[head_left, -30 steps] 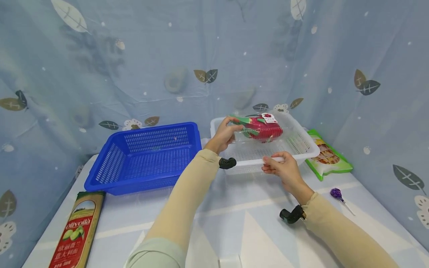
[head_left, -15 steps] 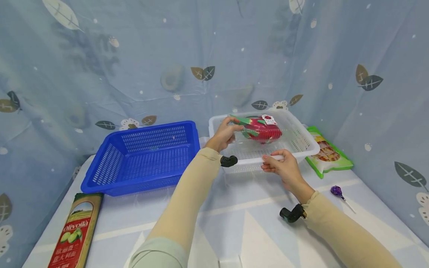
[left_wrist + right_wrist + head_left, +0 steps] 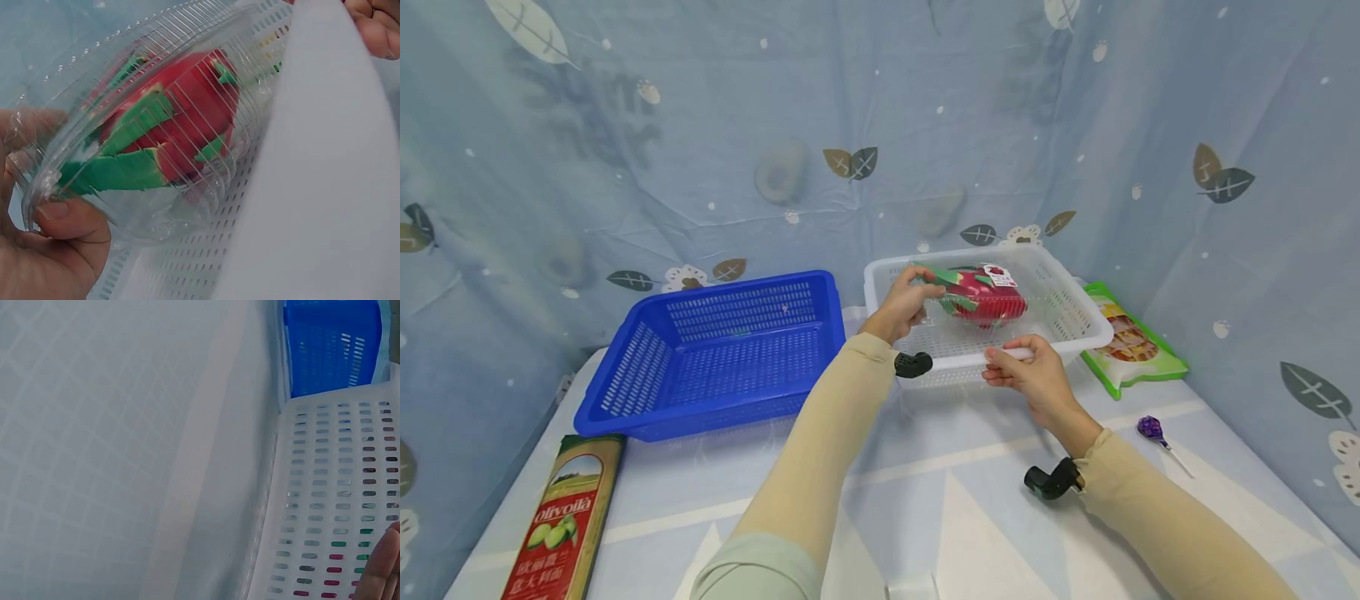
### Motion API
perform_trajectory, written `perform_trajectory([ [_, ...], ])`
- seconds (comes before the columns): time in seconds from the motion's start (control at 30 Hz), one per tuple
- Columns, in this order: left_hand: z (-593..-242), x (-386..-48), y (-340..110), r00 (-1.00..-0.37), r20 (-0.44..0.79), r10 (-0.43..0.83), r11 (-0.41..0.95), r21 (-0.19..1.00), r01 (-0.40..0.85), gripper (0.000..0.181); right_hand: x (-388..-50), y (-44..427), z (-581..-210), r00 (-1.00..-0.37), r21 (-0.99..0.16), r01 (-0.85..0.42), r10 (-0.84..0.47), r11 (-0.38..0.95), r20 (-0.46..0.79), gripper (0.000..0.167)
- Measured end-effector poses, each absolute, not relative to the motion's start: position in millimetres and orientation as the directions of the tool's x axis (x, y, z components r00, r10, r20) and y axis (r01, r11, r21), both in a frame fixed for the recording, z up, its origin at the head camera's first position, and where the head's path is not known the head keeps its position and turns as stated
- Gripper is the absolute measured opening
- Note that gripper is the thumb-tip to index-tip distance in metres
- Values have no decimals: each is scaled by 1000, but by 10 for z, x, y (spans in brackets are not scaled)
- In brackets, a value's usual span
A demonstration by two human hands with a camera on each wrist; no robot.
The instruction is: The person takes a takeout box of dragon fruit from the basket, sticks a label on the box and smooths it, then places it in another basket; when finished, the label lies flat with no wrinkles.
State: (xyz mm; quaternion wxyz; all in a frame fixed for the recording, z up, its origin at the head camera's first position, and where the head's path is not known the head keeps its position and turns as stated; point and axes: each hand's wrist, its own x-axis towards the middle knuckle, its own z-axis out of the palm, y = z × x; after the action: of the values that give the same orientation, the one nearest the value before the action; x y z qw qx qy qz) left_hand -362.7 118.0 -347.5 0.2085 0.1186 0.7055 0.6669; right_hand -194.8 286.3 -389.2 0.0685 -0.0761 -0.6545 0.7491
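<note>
My left hand [image 3: 904, 305] pinches the edge of a clear plastic clamshell box [image 3: 206, 181] that holds a red and green dragon fruit [image 3: 992, 302]. In the left wrist view the thumb presses on one side of the box's end and the fingers lie behind it. The box is tilted and sits within the white basket [image 3: 1078, 337]; whether it touches the basket floor I cannot tell. My right hand [image 3: 1036, 379] grips the front rim of that basket, thumb on top and fingers beneath. Only its fingertips show in the right wrist view, against the slotted wall.
A blue basket [image 3: 722, 417] stands left of the white one. An Olivoilà pasta packet [image 3: 561, 525] lies at the front left. On the right are a green and white food bag [image 3: 1131, 346] and a purple lollipop [image 3: 1152, 429]. A patterned curtain [image 3: 715, 125] hangs behind.
The clamshell with the dragon fruit has sunk slightly lower into the white basket, still in my left hand. My right hand keeps its hold on the rim.
</note>
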Motion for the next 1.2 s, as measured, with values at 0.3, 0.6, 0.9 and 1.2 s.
perform_trajectory([
  [0.3, -3504, -3634, 1167, -883, -171, 437, 116, 984, -133, 23, -1953, 2855, -3891, -978, -990, 1, 206, -142, -30, 35],
  [0.6, -3495, -3624, 1191, -893, -216, 396, 177, 972, -157, 25, -1948, 2855, -3880, -977, -991, 8, 208, -137, -37, 38],
  [0.9, -3388, -3594, 1201, -870, -309, 385, 303, 932, -197, 34, -1960, 2856, -3852, -977, -992, 18, 210, -128, -45, 35],
  [1.2, -3397, -3527, 1195, -882, -338, 327, 363, 907, -213, 34, -1946, 2870, -3856, -976, -993, 43, 206, -113, -66, 39],
])
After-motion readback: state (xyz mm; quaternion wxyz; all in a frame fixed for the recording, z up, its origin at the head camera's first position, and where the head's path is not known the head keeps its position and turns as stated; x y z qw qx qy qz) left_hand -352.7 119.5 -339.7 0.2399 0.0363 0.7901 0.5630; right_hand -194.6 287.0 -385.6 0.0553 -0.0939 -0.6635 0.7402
